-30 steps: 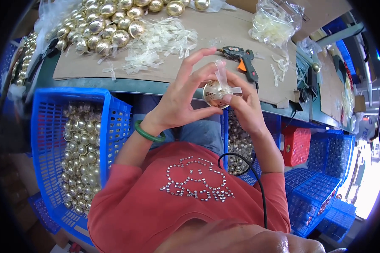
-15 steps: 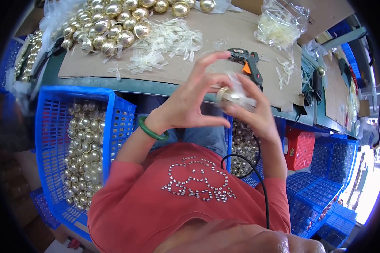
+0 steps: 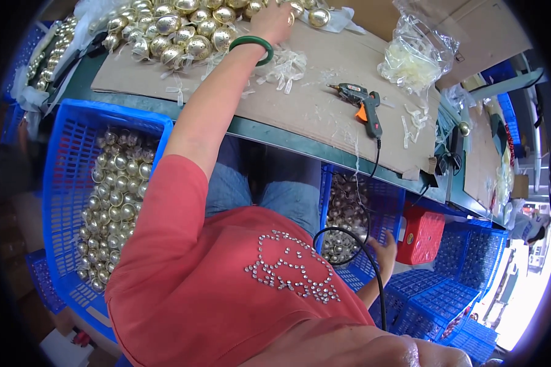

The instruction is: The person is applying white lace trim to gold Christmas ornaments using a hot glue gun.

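Observation:
My left hand (image 3: 272, 24), with a green bangle (image 3: 253, 41) at its wrist, reaches across the table to the right side of a pile of gold ball ornaments (image 3: 197, 46). Its fingers are beside or on a gold ball at the upper edge; their grip is hidden. Low on the right, my right hand (image 3: 384, 252) hangs open, fingers apart and nothing visible in it, beside a blue basket (image 3: 393, 200) that contains silvery-gold balls (image 3: 343, 214). Pale translucent ribbon strips (image 3: 284, 68) lie in front of the pile, partly covered by my left forearm.
A glue gun (image 3: 364, 105) with an orange trigger lies on the cardboard; its black cable (image 3: 373, 263) loops down past my right arm. A clear bag of strips (image 3: 410, 58) stands behind it. Another blue basket (image 3: 58, 202) of balls stands left, a red basket (image 3: 423, 235) right.
My left hand has gone from in front of me up to the ball pile. My right hand has dropped to the right basket and let go of the shiny ball it held.

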Demonstrator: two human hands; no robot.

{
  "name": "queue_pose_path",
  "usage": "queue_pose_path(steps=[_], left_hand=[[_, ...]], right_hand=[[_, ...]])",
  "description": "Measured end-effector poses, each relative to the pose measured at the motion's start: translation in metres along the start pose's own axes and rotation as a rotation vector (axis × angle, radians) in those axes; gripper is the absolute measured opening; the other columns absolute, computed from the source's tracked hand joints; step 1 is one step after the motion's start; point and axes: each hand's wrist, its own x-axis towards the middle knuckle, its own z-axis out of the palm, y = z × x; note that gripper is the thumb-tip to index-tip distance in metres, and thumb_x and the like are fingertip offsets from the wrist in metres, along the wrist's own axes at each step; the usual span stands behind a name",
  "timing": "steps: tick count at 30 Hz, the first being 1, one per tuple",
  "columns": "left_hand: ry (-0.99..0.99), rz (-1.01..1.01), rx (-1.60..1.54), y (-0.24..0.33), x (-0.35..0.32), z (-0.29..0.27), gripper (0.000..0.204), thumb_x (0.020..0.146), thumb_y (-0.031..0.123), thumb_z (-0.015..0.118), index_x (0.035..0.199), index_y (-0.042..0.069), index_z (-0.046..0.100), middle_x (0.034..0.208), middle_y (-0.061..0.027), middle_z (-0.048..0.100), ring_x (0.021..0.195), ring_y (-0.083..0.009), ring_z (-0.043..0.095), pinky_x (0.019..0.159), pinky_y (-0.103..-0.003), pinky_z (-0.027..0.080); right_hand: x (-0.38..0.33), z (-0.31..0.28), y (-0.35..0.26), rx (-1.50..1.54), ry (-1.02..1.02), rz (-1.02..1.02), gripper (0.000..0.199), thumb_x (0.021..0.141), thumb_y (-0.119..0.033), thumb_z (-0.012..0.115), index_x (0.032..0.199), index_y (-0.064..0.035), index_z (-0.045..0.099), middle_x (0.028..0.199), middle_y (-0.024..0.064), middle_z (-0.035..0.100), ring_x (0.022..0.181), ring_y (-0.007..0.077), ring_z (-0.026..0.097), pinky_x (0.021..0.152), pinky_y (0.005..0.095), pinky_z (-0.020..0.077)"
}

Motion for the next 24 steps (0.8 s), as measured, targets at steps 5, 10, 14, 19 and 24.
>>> queue_pose_path(steps=[5,10,14,19,24], left_hand=[[-0.296,-0.004,-0.936,0.010,-0.023,-0.084,0.057,0.093,0.033,0.075,0.143,0.010,0.061,0.099,-0.0050,0.071,0.088,-0.0130,0.067,0.079,-0.030,0.056],[-0.706,0.249,-1.307,0.062,-0.094,-0.161,0.059,0.098,0.037,0.071,0.146,0.006,0.055,0.093,-0.0070,0.071,0.078,-0.0100,0.065,0.073,-0.028,0.055],[-0.810,0.259,-1.389,0.065,-0.127,-0.170,0.058,0.103,0.038,0.066,0.148,0.005,0.050,0.101,-0.0112,0.071,0.078,-0.0115,0.066,0.077,-0.026,0.056],[-0.771,-0.018,-1.726,0.055,-0.153,-0.151,0.052,0.108,0.035,0.061,0.148,0.004,0.049,0.110,-0.0130,0.071,0.083,-0.0134,0.068,0.079,-0.026,0.057],[-0.726,-0.027,-1.762,0.047,-0.174,-0.127,0.049,0.109,0.031,0.058,0.148,0.003,0.049,0.117,-0.0142,0.071,0.089,-0.0136,0.069,0.080,-0.027,0.058]], right_hand=[[-0.022,-0.042,-0.172,0.049,0.640,-0.494,0.030,0.099,-0.015,0.074,0.124,0.0007,0.072,0.112,0.0098,0.076,0.098,0.0175,0.070,0.088,0.0320,0.0557],[-0.024,-0.005,-0.344,0.311,0.155,-1.137,0.051,0.092,-0.005,0.073,0.141,-0.0037,0.061,0.136,0.0116,0.068,0.123,0.0218,0.064,0.105,0.0355,0.0502],[-0.012,0.031,-0.398,0.228,-0.262,-1.348,0.059,0.093,-0.005,0.073,0.149,-0.0031,0.054,0.142,0.0126,0.063,0.131,0.0225,0.059,0.112,0.0366,0.0461],[-0.001,0.050,-0.391,0.653,-0.526,-1.037,0.058,0.096,-0.005,0.073,0.149,-0.0009,0.052,0.140,0.0139,0.062,0.133,0.0215,0.057,0.112,0.0374,0.0482],[0.002,0.047,-0.371,0.741,-0.557,-0.874,0.060,0.095,-0.006,0.073,0.150,0.0014,0.049,0.142,0.0144,0.059,0.132,0.0225,0.057,0.112,0.0386,0.0483]])
